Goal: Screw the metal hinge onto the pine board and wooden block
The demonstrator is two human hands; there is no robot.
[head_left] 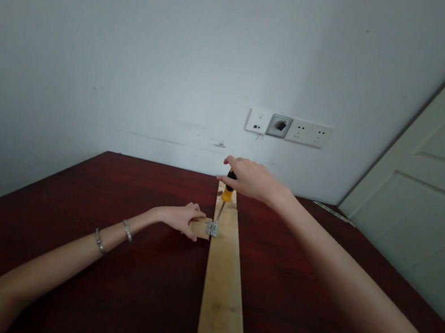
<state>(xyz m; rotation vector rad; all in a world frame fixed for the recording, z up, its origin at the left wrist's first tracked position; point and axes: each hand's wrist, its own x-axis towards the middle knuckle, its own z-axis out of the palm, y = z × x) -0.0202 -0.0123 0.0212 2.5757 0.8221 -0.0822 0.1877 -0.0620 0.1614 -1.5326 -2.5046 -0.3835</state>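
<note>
A long wooden board [222,287] lies lengthwise on the dark red table [131,294]. Against its left edge sits a small wooden block [201,227], gripped between the thumb and fingers of my left hand [181,219]. A metal hinge [212,228] spans the seam between block and board. My right hand [250,179] is closed around the black and yellow handle of a screwdriver [227,193]. The screwdriver tilts slightly, with its shaft reaching down to the hinge's right leaf. Any screw under the tip is too small to make out.
Behind the table rises a white wall with a row of sockets and switches [289,128]. A pale panelled door [441,170] stands at the right. A thin flat strip [333,212] lies by the table's back right edge.
</note>
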